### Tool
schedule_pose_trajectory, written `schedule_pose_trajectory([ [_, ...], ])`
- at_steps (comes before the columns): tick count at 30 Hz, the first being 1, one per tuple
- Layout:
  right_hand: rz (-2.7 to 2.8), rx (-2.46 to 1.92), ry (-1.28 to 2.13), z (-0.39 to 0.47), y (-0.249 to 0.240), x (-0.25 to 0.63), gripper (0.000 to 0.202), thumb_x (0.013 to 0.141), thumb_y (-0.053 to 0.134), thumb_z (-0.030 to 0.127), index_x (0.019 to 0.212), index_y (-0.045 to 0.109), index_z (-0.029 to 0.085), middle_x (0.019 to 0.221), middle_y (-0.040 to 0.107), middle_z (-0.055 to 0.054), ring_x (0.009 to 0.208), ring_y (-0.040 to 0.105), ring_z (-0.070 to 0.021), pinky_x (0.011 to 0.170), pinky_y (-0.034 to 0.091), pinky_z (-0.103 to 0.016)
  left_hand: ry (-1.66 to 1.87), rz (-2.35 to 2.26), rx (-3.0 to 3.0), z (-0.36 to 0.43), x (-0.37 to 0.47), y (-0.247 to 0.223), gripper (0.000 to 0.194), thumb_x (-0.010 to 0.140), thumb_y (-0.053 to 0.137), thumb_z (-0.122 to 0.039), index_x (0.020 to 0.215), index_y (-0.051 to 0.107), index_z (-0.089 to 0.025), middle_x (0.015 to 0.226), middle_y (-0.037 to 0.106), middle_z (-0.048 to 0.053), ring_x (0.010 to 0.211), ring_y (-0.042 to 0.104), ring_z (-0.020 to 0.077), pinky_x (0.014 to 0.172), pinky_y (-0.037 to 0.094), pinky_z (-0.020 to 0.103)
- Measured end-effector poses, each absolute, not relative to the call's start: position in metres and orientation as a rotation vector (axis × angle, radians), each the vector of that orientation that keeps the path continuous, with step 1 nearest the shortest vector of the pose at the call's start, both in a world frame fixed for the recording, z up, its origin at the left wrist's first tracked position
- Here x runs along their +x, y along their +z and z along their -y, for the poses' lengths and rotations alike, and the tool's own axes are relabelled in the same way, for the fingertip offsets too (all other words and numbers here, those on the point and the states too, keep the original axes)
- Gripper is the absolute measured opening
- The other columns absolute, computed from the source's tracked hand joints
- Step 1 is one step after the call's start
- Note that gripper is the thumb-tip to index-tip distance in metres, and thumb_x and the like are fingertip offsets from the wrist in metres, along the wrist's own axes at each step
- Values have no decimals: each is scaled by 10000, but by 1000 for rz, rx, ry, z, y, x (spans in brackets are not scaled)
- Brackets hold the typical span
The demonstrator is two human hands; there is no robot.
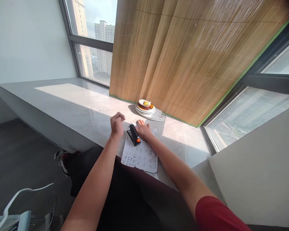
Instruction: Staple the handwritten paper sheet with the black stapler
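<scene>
The person's left hand (117,125) curls into a fist, visibly holding nothing; the right hand (144,129) spreads flat and open, gripping nothing, over the upper part of a creased, handwritten paper sheet (139,157). The oblong black stapler (134,135), orange-tipped, lies on the sheet, between both hands, on the smooth, glossy windowsill (173,150).

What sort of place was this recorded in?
Probably a room high in a building, perhaps a home, at a wide windowsill: a slatted blind hangs there, tall buildings show outside, and stacked dishes sit on the sill.
</scene>
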State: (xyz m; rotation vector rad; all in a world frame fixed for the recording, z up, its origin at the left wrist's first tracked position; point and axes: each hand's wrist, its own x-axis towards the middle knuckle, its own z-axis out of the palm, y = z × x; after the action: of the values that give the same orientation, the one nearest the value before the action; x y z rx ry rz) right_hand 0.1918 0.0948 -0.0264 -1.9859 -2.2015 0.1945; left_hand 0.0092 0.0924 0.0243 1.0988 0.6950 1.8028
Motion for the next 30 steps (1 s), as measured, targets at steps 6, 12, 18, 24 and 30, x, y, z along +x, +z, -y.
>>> schedule_pose_trajectory([
  [6,2332,-1766,252,-147,-29,114,693,1113,269,503,1683,268,108,1804,203,-182,1684,160,-312,1334,85,-655,2022,-483,868,-100,-20,31,240,705,595,-145,573,398,-183,668,357,2,650,402,128,683,388,289],
  [12,2290,-1751,217,-145,-34,114,793,1095,314,503,1704,169,16,1792,158,-245,1686,155,-354,1350,140,-591,2021,-510,859,-99,-27,35,358,753,612,-236,640,276,-188,737,288,-3,677,389,136,686,391,287],
  [18,2259,-1810,167,-108,-38,176,787,1095,339,521,1705,225,38,1792,190,-227,1683,185,-329,1351,182,-522,1913,-553,937,-101,-24,24,264,731,581,-275,646,342,-204,740,332,-3,673,410,136,675,399,287],
  [24,2185,-1814,202,-85,-40,228,711,1102,362,450,1677,311,35,1766,278,-240,1658,261,-340,1336,211,-533,1419,-717,1128,-100,12,-4,51,655,577,-238,681,586,-196,771,538,20,704,501,125,673,437,257],
  [30,1940,-1660,118,-64,-16,225,375,1064,416,259,1336,659,168,1418,677,-166,1334,606,-279,1112,461,-416,1136,-914,1350,-101,35,-27,195,622,539,-185,756,680,-173,739,656,39,654,576,157,644,463,281],
])
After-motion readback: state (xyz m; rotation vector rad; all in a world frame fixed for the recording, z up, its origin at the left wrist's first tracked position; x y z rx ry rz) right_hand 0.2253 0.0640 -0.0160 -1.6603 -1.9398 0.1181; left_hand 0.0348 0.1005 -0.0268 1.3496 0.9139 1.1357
